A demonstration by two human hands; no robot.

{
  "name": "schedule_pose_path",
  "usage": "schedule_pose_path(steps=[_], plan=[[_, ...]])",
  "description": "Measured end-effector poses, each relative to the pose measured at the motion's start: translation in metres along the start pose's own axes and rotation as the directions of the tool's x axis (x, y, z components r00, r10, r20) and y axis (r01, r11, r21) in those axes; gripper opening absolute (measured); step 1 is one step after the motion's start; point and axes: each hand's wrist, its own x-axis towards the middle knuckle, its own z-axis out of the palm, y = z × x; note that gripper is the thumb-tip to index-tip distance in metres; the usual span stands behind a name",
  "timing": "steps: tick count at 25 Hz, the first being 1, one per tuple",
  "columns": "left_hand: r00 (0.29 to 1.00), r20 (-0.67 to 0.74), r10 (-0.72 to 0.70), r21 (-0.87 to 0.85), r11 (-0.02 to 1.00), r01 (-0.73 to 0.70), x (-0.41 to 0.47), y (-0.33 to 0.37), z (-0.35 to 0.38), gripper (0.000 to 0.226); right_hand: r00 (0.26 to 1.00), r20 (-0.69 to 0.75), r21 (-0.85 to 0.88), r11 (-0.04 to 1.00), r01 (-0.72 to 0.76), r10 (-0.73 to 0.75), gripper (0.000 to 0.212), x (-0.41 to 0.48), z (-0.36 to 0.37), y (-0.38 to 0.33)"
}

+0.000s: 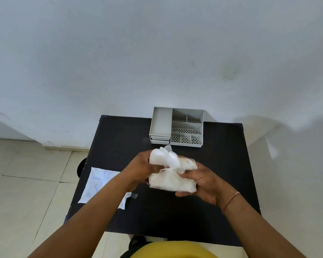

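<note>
Two hands hold a soft white bag [172, 180] above the black table [119, 135]. The left hand [141, 169] pinches its top; the right hand [203, 183] curls around its side.

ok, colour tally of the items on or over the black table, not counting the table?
White: 2 (plastic bundle, flat printed packet)
Grey: 1 (compartment organizer)
Total: 3
</note>
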Motion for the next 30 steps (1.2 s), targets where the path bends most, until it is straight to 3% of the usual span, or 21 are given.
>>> schedule_pose_path(steps=[4, 8, 11, 13, 15, 18, 20, 22, 26, 30], plan=[[0.976, 0.208, -0.066, -0.167, 0.981, 0.102, -0.009, -0.001, 0.005, 0.041, 0.998, 0.055, -0.062, 0.998, -0.031, 0.035, 0.039, -0.005, -0.01, 0.001], [0.996, 0.087, -0.038, -0.026, 0.999, 0.04, -0.007, -0.002, 0.019, 0.026, 0.998, 0.027, -0.024, 0.999, -0.049, 0.049, 0.039, -0.004, -0.017, 0.001], [0.997, 0.074, 0.023, 0.013, 1.0, -0.024, -0.006, -0.004, 0.02, 0.023, 0.999, 0.018, -0.038, 0.998, -0.04, 0.041, 0.043, -0.002, -0.018, 0.001], [0.993, 0.106, 0.057, -0.029, 0.998, -0.054, -0.008, -0.004, 0.018, 0.023, 0.999, 0.032, -0.088, 0.996, -0.032, 0.035, 0.042, 0.001, -0.016, 0.001], [0.978, 0.201, 0.052, -0.226, 0.974, -0.006, -0.014, -0.003, 0.013, 0.011, 0.998, 0.053, -0.099, 0.995, -0.021, 0.026, 0.043, 0.006, -0.015, 0.001], [0.895, 0.44, 0.072, -0.478, 0.863, 0.166, -0.01, -0.01, -0.013, 0.064, 1.0, 0.017, -0.011, 1.0, -0.008, 0.008, 0.044, 0.014, -0.011, 0.002], [0.847, 0.519, 0.111, -0.548, 0.804, 0.231, -0.007, -0.011, -0.03, 0.072, 1.0, -0.006, 0.033, 0.999, 0.01, -0.01, 0.038, 0.017, -0.004, 0.005], [0.822, 0.56, 0.104, -0.549, 0.79, 0.274, -0.004, -0.008, -0.043, 0.066, 0.999, -0.028, 0.067, 0.998, 0.022, -0.02, 0.034, 0.019, 0.004, 0.007], [0.89, 0.452, 0.058, -0.455, 0.873, 0.174, 0.007, -0.011, -0.054, 0.037, 0.998, -0.051, 0.09, 0.995, 0.041, -0.037, 0.057, 0.028, 0.016, 0.01], [0.971, 0.236, 0.04, -0.264, 0.964, 0.024, 0.019, -0.02, -0.055, 0.048, 0.999, -0.046, 0.112, 0.993, 0.024, -0.019, 0.057, 0.04, 0.033, 0.012]])
